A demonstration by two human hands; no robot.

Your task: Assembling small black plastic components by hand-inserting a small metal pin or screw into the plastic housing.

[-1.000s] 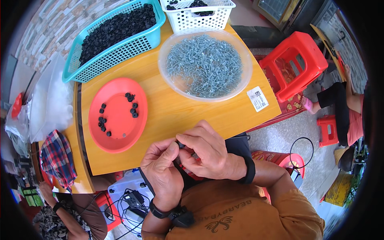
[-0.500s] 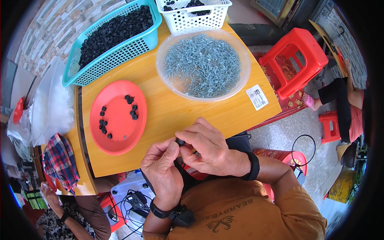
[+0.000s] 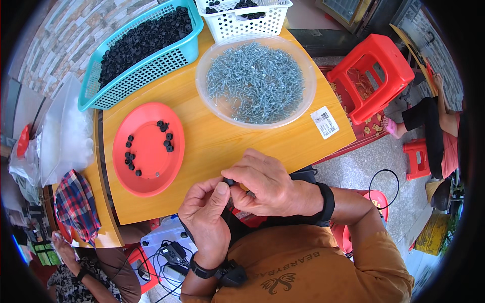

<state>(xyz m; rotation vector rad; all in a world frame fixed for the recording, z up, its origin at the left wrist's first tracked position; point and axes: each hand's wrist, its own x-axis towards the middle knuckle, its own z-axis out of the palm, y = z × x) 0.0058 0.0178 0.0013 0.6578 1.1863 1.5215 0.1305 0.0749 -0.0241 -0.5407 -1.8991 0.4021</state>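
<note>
Just over the near edge of the table, my left hand (image 3: 206,214) and my right hand (image 3: 270,186) meet at the fingertips. Between them they pinch a small black plastic cap (image 3: 229,181), mostly covered by fingers. A bit of shiny metal shows under my right fingers, too hidden to name. Left of my hands lies a red oval plate (image 3: 160,188) with several small black caps (image 3: 169,143) scattered round it. Beyond my hands stands a clear round tub (image 3: 202,93) heaped with silvery screws (image 3: 257,81).
A teal basket (image 3: 146,68) full of black parts and a white basket (image 3: 247,28) line the far side. A paper label (image 3: 325,122) lies at the table's right. Red stools (image 3: 374,76) stand beyond. Another person's hand (image 3: 64,247) is at lower left.
My hands stay together on the black cap, with only a slight shift of the fingers. Plate, tub and baskets keep their places.
</note>
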